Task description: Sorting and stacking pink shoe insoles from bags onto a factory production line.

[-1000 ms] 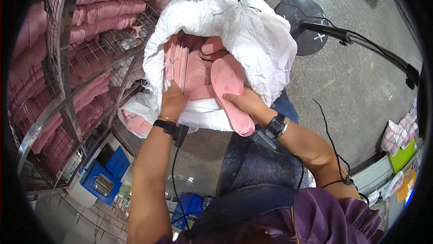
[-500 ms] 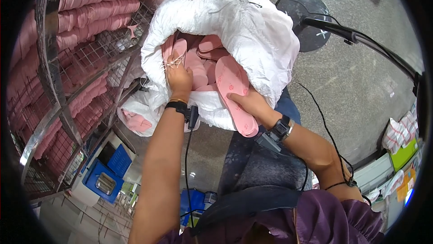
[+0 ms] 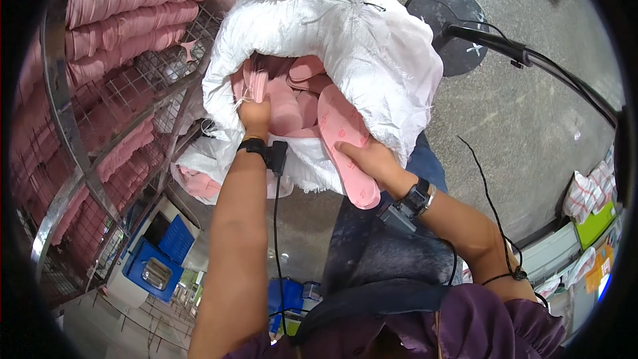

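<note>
While propped on the lap, white woven plastic sack (image 3: 372, 47) gapes. Left hand (image 3: 254, 114) clenched on stacked pink foam insoles (image 3: 256, 83); right hand (image 3: 369, 160) grasping one long pink insole (image 3: 345, 143). Could tip, spilling insoles.

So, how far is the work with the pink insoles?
Done: stacks of pink insoles fill the wire rack. In hand: the left hand grips a bundle inside the white sack; the right hand supports one insole. Left: more insoles in the sack.

Wire rack (image 3: 156, 103) at left: shelves stacked with pink insole bundles (image 3: 126, 23). White woven sack (image 3: 372, 60) leans on its front edge.
</note>
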### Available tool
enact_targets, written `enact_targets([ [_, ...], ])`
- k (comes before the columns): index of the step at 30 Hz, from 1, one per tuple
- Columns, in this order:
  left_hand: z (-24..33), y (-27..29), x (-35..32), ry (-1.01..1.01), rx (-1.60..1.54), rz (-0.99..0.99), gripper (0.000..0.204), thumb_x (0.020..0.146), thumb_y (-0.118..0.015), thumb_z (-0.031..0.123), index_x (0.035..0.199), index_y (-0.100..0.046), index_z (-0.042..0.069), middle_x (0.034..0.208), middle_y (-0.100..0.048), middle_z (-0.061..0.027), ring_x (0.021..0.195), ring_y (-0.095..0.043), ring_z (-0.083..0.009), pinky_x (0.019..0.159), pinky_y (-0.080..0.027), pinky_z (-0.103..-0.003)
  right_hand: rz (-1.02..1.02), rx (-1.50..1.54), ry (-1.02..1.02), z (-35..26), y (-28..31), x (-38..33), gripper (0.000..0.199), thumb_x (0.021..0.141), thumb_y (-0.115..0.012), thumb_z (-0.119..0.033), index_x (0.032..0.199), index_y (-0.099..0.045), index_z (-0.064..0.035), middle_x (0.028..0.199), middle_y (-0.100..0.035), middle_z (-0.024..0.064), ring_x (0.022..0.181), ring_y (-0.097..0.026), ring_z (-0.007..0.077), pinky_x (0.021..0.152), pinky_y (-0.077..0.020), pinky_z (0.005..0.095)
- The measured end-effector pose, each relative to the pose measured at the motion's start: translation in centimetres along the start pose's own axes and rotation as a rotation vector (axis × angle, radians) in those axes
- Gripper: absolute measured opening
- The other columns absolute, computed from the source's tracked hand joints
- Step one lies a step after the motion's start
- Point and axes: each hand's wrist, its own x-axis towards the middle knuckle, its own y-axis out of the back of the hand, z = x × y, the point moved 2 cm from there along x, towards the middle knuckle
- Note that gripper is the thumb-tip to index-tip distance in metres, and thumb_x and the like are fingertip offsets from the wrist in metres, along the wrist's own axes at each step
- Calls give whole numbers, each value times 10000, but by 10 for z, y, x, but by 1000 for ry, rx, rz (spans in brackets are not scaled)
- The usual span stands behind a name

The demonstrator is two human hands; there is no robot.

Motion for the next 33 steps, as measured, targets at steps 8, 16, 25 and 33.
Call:
enact_targets([
  [8, -7, 71, -68, -157, 60, -44, 658, 845, -727, 506, 1133, -640, -78, 997, -681, -306, 908, -680, -432, 808, -533, -470, 103, 113, 549, -11, -23, -34, 455, 887, -733, -323, 1163, -628, 23, 987, -695, 88, 849, -660, 149, 750, -531, 305],
  [16, 98, 234, -77, -265, -1328, -136, 400, 967, -631, 178, 1290, -549, -44, 1191, -648, -99, 1091, -637, -215, 956, -511, -382, 164, 382, 753, -84, 29, -113, 418, 919, -731, -255, 1216, -606, 12, 1102, -662, 51, 974, -615, 122, 835, -506, 289],
  [25, 92, 281, -150, 167, -1986, -641, 466, 941, -639, 191, 1335, -513, -23, 1247, -634, -139, 1163, -616, -261, 1023, -498, -399, -210, 535, 844, -121, 6, -248, 404, 894, -690, -101, 1253, -557, 27, 1102, -640, 47, 1016, -627, 129, 893, -514, 292],
  [33, 123, 323, -244, 36, -2098, -664, 686, 1031, -388, 576, 1478, -419, 57, 1456, -514, -96, 1293, -528, -235, 1094, -423, -388, 180, 9, 984, -74, -73, -250, 845, 846, -771, -332, 1475, -336, 28, 1448, -423, 228, 1355, -424, 319, 1130, -349, 405],
])
